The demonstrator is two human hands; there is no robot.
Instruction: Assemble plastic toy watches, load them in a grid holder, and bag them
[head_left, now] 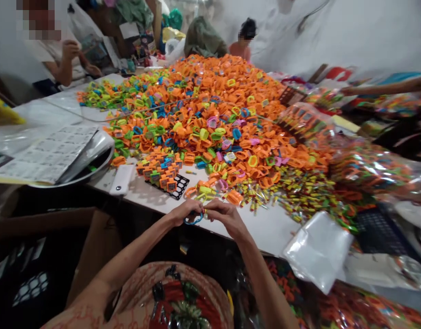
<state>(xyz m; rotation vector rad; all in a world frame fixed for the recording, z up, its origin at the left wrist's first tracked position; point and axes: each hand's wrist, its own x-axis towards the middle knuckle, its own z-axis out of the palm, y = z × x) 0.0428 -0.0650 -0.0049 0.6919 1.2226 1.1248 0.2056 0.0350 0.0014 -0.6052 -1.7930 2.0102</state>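
The left hand (pixel 186 211) and right hand (pixel 227 214) meet above the near edge of the desk (pixel 265 226), both sets of fingers closed on one blue ring (pixel 194 221). The ring hangs just below the left fingers, its long axis running left to right, and the right fingers pinch its upper right end; whether they also hold a small part cannot be told. The black tray (pixel 179 186) of assembled pieces lies just beyond the left hand, and the orange heap (pixel 231 100) lies further back, nearer the right hand.
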